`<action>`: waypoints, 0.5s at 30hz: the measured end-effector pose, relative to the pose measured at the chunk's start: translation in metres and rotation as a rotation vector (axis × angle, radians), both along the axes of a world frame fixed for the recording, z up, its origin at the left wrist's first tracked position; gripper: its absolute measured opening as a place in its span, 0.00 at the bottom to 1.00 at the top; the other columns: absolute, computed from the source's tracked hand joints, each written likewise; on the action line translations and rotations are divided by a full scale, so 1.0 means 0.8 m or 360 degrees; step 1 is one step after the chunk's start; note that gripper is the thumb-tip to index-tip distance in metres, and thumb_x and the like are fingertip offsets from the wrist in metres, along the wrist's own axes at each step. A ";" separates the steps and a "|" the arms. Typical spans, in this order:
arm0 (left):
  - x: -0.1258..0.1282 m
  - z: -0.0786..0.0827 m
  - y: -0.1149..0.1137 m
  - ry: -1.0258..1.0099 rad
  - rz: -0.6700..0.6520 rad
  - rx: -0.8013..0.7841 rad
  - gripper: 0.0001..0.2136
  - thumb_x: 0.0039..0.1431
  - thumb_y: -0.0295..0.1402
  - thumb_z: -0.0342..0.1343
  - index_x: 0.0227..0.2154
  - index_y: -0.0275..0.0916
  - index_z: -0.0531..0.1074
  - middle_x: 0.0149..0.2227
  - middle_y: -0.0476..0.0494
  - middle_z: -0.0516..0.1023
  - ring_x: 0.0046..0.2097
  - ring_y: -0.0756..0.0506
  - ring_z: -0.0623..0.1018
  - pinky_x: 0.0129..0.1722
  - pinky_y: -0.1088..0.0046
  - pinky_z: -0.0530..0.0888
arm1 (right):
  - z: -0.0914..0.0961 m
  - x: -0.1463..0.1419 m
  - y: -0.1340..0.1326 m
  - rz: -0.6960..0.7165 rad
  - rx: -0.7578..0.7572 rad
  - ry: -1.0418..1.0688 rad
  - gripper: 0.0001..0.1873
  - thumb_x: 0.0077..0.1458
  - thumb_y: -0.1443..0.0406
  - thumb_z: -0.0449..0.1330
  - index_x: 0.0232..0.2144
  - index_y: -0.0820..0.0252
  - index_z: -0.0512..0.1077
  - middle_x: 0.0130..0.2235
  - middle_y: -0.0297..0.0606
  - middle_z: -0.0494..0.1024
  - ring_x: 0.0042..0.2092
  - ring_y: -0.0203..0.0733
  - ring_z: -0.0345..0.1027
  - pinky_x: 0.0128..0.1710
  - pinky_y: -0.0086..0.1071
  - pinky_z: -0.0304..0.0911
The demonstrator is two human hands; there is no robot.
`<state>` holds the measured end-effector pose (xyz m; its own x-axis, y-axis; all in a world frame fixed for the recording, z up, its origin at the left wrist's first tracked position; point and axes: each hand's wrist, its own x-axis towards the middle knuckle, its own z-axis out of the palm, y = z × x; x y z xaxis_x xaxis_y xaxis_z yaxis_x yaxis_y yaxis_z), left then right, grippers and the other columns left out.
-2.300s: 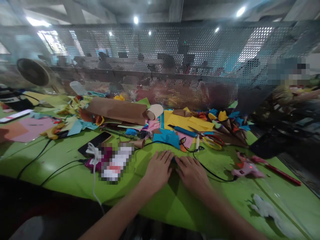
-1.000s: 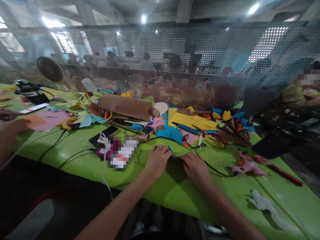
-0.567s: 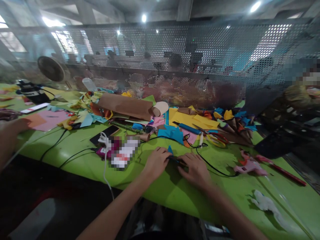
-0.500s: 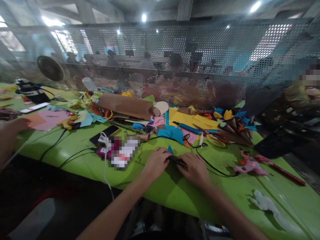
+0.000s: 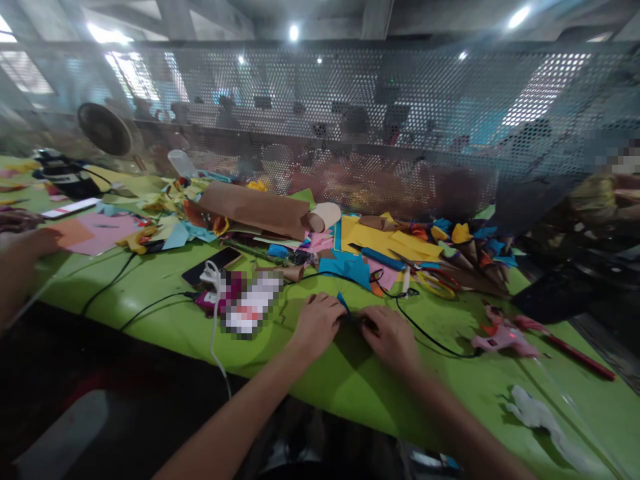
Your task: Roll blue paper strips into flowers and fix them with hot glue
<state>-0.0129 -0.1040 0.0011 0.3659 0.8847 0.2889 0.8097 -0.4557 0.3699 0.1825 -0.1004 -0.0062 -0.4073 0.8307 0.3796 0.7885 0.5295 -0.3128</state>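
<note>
My left hand point(image 5: 317, 321) and my right hand point(image 5: 391, 337) rest close together on the green table point(image 5: 165, 313), fingers curled. Between them they pinch a small piece of blue paper point(image 5: 343, 303), of which only a corner shows above my left fingers. A black cable point(image 5: 430, 342) runs from beside my right hand to a pink glue gun point(image 5: 500, 337) lying at the right.
Coloured paper sheets point(image 5: 385, 244), a brown paper roll point(image 5: 260, 209), scissors point(image 5: 433, 280) and paper cones point(image 5: 470, 257) crowd the back of the table. A phone point(image 5: 213, 265) with cables lies left of my hands. Another person's hand point(image 5: 20, 257) is at the far left. A perforated screen point(image 5: 350, 120) stands behind.
My hands went from flat on the table to curled, pinching the blue paper between them. The view shifted slightly.
</note>
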 end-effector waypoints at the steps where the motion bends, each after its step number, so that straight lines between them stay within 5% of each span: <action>1: 0.000 0.000 0.000 -0.0013 -0.0007 -0.0002 0.07 0.63 0.27 0.53 0.38 0.43 0.75 0.40 0.48 0.79 0.47 0.43 0.72 0.48 0.62 0.64 | 0.001 0.000 -0.001 0.0007 0.0043 -0.0042 0.08 0.55 0.71 0.57 0.36 0.57 0.74 0.35 0.37 0.78 0.38 0.44 0.69 0.38 0.34 0.56; 6: 0.000 0.004 -0.003 0.0093 -0.0004 0.0011 0.09 0.65 0.27 0.49 0.37 0.43 0.74 0.40 0.48 0.79 0.45 0.43 0.73 0.47 0.62 0.64 | 0.006 -0.003 -0.006 0.0070 0.0293 -0.0348 0.09 0.56 0.72 0.56 0.32 0.58 0.75 0.31 0.37 0.78 0.35 0.43 0.68 0.37 0.36 0.52; 15: 0.004 0.011 -0.024 0.0309 -0.0117 0.0184 0.12 0.66 0.25 0.45 0.45 0.40 0.72 0.47 0.43 0.77 0.50 0.42 0.73 0.54 0.61 0.65 | 0.010 -0.009 -0.003 0.0047 0.0378 -0.0512 0.12 0.56 0.76 0.54 0.31 0.59 0.75 0.30 0.37 0.77 0.34 0.42 0.66 0.36 0.36 0.50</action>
